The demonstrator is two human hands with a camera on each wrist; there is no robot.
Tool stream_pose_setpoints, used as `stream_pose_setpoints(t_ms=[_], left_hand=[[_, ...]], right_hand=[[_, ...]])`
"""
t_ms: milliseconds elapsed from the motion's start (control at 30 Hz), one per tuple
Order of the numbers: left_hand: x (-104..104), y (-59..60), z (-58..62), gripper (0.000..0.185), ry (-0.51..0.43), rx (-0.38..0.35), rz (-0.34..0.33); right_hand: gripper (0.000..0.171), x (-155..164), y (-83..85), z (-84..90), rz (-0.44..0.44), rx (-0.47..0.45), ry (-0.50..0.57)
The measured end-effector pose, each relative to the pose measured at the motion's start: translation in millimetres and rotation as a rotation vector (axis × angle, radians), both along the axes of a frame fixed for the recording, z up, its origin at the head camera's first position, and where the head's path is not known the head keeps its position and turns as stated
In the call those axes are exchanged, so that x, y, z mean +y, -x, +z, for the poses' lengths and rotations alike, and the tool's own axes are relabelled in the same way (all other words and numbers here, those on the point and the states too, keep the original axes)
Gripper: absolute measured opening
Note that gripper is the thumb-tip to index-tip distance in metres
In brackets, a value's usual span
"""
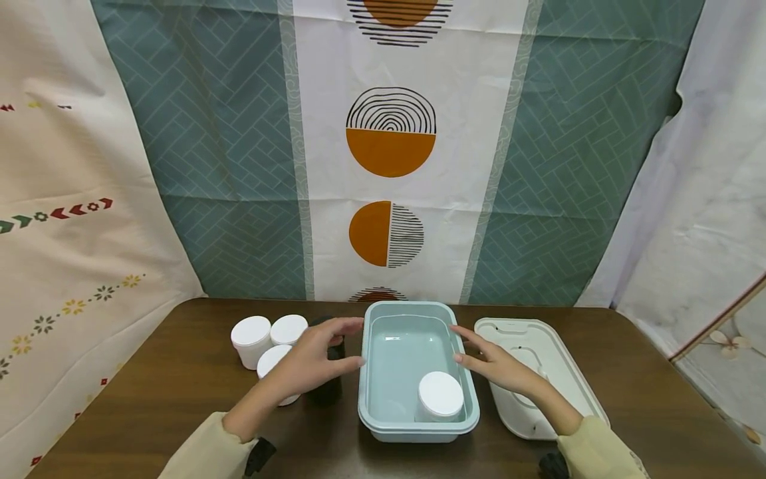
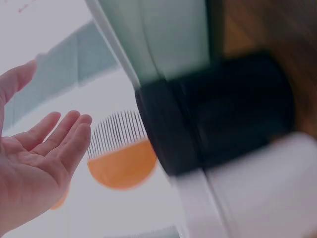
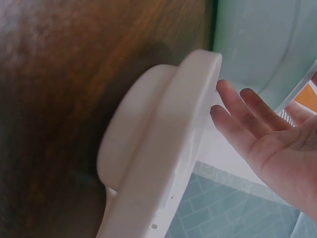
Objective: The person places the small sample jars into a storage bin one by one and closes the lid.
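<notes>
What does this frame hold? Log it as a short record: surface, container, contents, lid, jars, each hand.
surface: dark wooden table
container: pale blue tub, open
contents: one white-lidded jar, near right corner
lid: white tub lid, flat on the table right of the tub
jars: three white jars and a black jar, left of the tub
left hand: open, over the black jar
right hand: open, between tub and lid, holds nothing

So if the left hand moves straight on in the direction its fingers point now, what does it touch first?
Most likely the left rim of the light blue tub. The left hand is open, with its fingers pointing right toward that rim, above a black jar. Depth is unclear, so the fingertips may already be nearly at the rim.
</notes>
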State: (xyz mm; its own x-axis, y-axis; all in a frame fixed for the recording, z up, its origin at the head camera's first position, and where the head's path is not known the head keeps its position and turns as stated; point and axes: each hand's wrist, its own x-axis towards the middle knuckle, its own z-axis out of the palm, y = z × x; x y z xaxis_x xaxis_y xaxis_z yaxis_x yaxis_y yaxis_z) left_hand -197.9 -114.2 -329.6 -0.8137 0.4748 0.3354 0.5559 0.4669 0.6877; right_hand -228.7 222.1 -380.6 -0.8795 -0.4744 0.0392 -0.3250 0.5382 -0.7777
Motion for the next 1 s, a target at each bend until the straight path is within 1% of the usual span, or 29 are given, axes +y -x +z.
stream_pose_setpoints(t_ms=[133,233,300,433,533,633,767,867,1000], left_hand=[[-28,3.4,2.7,0.053,-0.025,0.035,0.126],[-51,6.5,4.1,0.053,-0.041,0.041,0.228],[-66,9.3,4.0,0.055,-0.035,0.044,0.295],[-94,16.9,1.0,0.06,-0.009,0.025,0.426],[-112,23.2,-4.3,0.067,0.01,-0.021,0.492],[-127,28.9,-10.7,0.075,0.032,-0.08,0.537],[-140,33.0,-19.5,0.084,0.074,-0.162,0.569],[-144,34.4,-25.0,0.089,0.098,-0.212,0.567],[-146,36.6,-31.4,0.09,0.121,-0.238,0.553]], right_hand=[[0.059,0,0.0,0.0,-0.005,-0.001,-0.007],[0.059,0,0.0,0.1,-0.007,0.002,-0.007],[0.059,0,0.0,0.2,-0.007,0.002,-0.007],[0.059,0,0.3,0.0,-0.01,-0.002,-0.01],[0.059,0,0.7,-0.4,-0.007,0.0,-0.011],[0.059,1,0.8,-1.0,-0.002,0.003,-0.009],[0.059,1,0.7,-1.5,-0.001,0.006,-0.009],[0.058,0,0.7,-1.6,-0.006,0.007,-0.009],[0.059,0,1.0,-1.6,-0.009,0.005,-0.008]])
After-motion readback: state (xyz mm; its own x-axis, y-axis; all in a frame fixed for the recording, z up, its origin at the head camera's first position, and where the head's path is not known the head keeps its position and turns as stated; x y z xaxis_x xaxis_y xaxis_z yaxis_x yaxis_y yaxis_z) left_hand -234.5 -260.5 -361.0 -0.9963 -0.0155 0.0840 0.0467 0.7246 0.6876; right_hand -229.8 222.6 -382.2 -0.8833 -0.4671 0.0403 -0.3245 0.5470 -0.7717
